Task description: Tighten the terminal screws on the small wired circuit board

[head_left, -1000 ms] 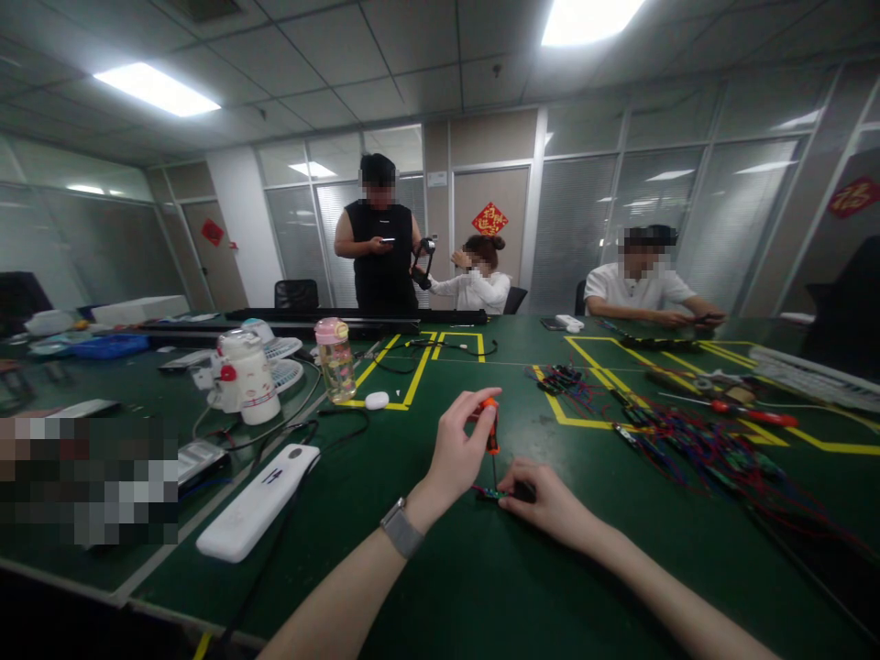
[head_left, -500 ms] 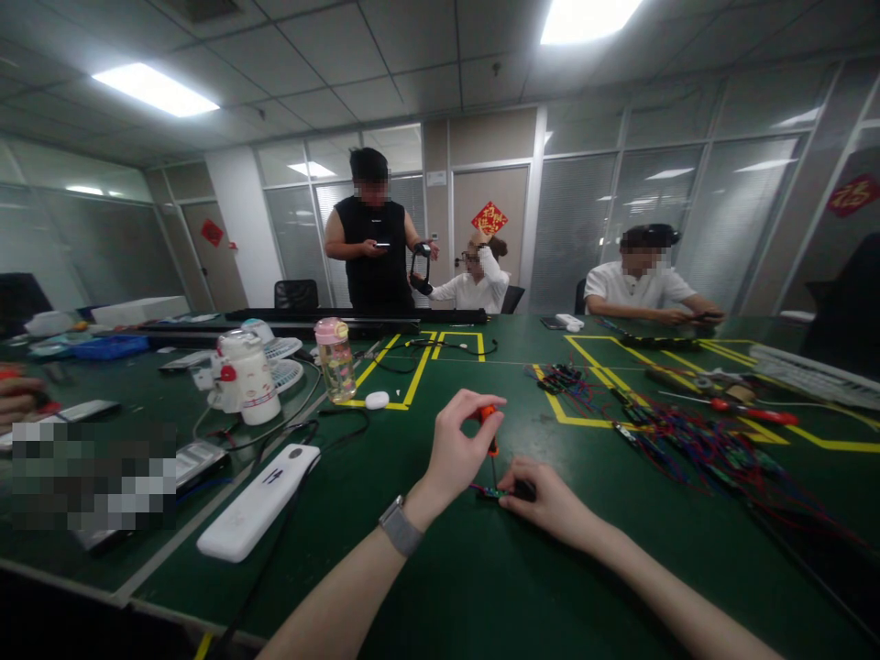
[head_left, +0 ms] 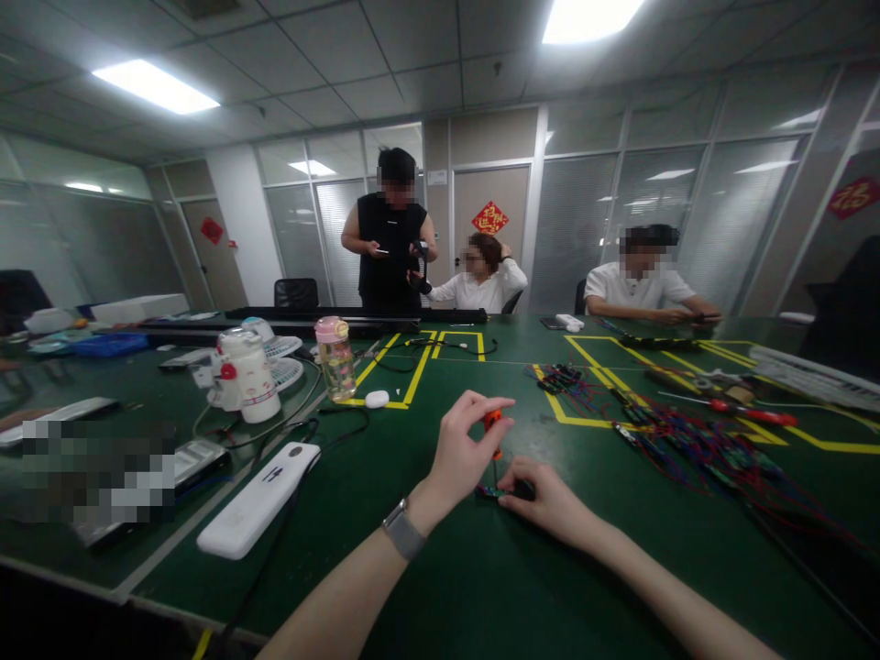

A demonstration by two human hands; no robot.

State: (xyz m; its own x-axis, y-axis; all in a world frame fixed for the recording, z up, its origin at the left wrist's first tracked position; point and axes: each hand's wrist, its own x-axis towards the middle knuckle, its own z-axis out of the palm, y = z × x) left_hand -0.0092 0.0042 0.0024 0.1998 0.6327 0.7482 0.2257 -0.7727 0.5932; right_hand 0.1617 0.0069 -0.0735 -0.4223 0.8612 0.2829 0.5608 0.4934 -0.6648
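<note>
My left hand [head_left: 462,442], with a watch on its wrist, grips the orange handle of a screwdriver [head_left: 493,423] between thumb and fingers. The tool stands nearly upright, its thin shaft pointing down at a small green circuit board [head_left: 489,492] on the table. Whether the tip sits in a screw is too small to tell. My right hand [head_left: 542,493] pinches the right end of that board and rests low against the green tabletop [head_left: 440,596]. Its fingertips lie just beside the shaft.
A white power bank [head_left: 259,500] lies left, near a pink-lidded bottle [head_left: 335,357] and a white jug [head_left: 248,380]. At right are a tangle of wired boards [head_left: 708,445] and a red screwdriver [head_left: 756,412]. Several people are across the table.
My left hand has shifted slightly on the screwdriver handle, its index finger reaching further right. My right hand stays put. The standing person has moved right; the seated person beside has turned their head.
</note>
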